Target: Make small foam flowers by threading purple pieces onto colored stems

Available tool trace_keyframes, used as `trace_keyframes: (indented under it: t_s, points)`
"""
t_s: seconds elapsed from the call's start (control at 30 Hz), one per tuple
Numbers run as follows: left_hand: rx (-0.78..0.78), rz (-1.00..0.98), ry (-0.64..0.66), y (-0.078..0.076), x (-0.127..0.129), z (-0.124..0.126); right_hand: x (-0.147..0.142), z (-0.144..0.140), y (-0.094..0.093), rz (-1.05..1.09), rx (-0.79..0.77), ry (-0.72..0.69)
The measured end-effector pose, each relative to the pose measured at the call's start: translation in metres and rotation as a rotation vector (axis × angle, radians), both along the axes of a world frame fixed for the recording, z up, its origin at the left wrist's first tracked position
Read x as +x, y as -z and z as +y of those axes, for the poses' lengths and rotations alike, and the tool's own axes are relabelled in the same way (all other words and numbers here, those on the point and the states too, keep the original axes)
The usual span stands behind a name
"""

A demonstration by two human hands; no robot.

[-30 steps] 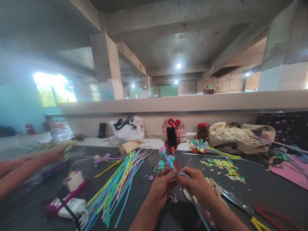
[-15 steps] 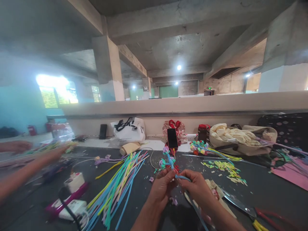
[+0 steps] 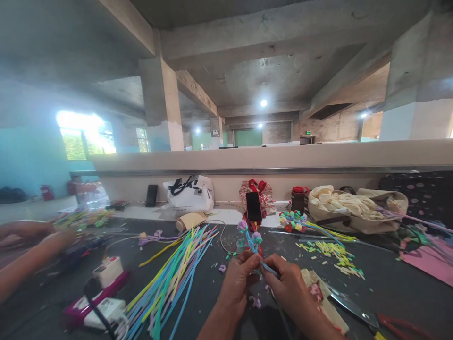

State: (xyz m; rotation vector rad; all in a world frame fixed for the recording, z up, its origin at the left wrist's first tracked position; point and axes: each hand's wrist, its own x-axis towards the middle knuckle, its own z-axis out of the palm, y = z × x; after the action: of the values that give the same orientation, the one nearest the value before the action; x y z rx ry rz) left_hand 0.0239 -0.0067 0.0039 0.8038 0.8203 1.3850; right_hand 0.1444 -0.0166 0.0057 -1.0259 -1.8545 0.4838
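- I see a blue stem [image 3: 255, 249] with small purple and teal blossoms on it, held just above the dark table [image 3: 389, 283] at centre, tilted up and away from me.
- My left hand [image 3: 238, 282] pinches the stem low down, fingers closed on it.
- My right hand [image 3: 290, 285] touches the left and grips the same stem from the other side, thumb and fingers closed on it.
- Small purple scraps [image 3: 255, 302] lie on the table right under the hands.
- Just right of the right hand rests a tan block [image 3: 323, 302], and past it scissors [image 3: 357, 312] with red handles.
- To the left fans a bundle of tubes [image 3: 170, 278] in blue, yellow, green and pink.
- Further left sits a white power strip [image 3: 106, 309] on a magenta base, with a black cable.
- Right of centre, yellow-green cuttings [image 3: 331, 252] are scattered, with finished flowers [image 3: 293, 220] behind them.
- A phone [image 3: 254, 206] stands propped against a red bag [image 3: 264, 193] at the back edge, near a white bag [image 3: 189, 193] and a red-lidded jar [image 3: 297, 197].
- A cream bag [image 3: 354, 208] lies at far right.
- At the far left edge, another person's arm [image 3: 24, 269] reaches over the table, blurred.
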Motion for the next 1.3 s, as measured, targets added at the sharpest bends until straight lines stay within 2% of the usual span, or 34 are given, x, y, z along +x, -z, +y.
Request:
trace_keyframes:
  t_s: [0.13, 0.23, 0.4, 0.7, 1.03, 1.3]
  points:
    - [-0.001, 0.024, -0.070, 0.001, 0.001, 0.002, -0.002, 0.001, 0.008, -0.014, 0.030, 0.022]
    - [0.011, 0.079, -0.097, 0.001, 0.000, 0.003, -0.001, 0.003, 0.012, -0.033, 0.117, 0.053]
    - [0.026, 0.168, -0.101, -0.003, 0.000, 0.002, 0.002, 0.004, 0.014, -0.175, 0.266, -0.017]
    - [0.049, 0.209, -0.194, -0.010, 0.005, -0.003, 0.002, 0.008, 0.023, -0.286, 0.335, 0.099]
    - [0.047, 0.159, -0.189, -0.003, 0.004, 0.002, -0.002, 0.004, 0.017, -0.261, 0.333, 0.114]
    - [-0.030, 0.032, -0.144, -0.002, 0.001, 0.000, -0.002, -0.001, 0.003, 0.038, 0.083, -0.034]
